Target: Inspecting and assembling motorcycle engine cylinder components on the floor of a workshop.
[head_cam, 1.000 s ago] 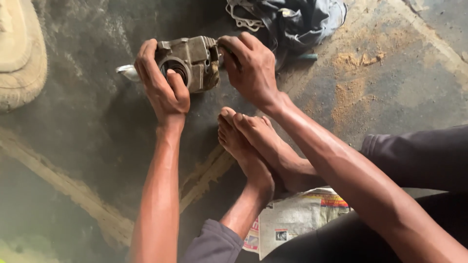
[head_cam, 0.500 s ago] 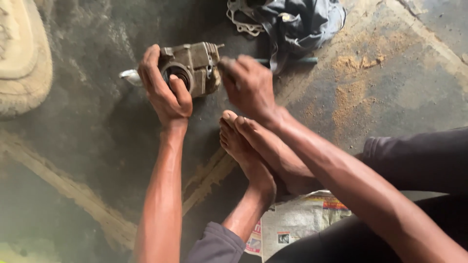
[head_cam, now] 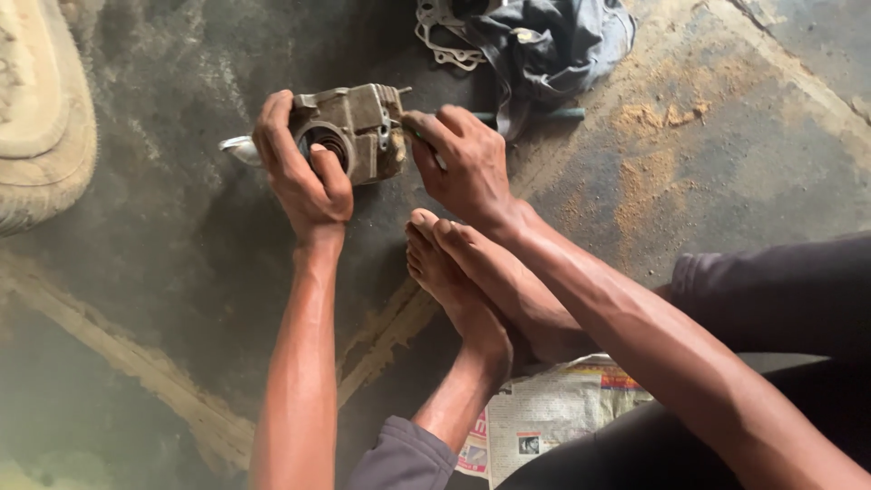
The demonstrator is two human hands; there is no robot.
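A grimy grey metal engine part [head_cam: 358, 127] with a round bore stands on the oily concrete floor. My left hand [head_cam: 304, 172] grips its left side, thumb resting at the edge of the bore. My right hand [head_cam: 463, 163] is closed around a small thin tool whose tip touches the part's right face. A pale object [head_cam: 238, 150] pokes out from behind my left hand. My two bare feet [head_cam: 472, 272] rest crossed on the floor just below the part.
A worn tyre [head_cam: 36, 118] lies at the left edge. A grey cloth [head_cam: 544, 45] with a white gasket [head_cam: 445, 41] and a dark rod [head_cam: 558, 114] lie at the top. Newspaper [head_cam: 544, 417] lies under my legs. Sawdust [head_cam: 653, 172] is scattered right.
My right hand has come off the top right of the part and now works at its right face with the thin tool. My left hand keeps its hold.
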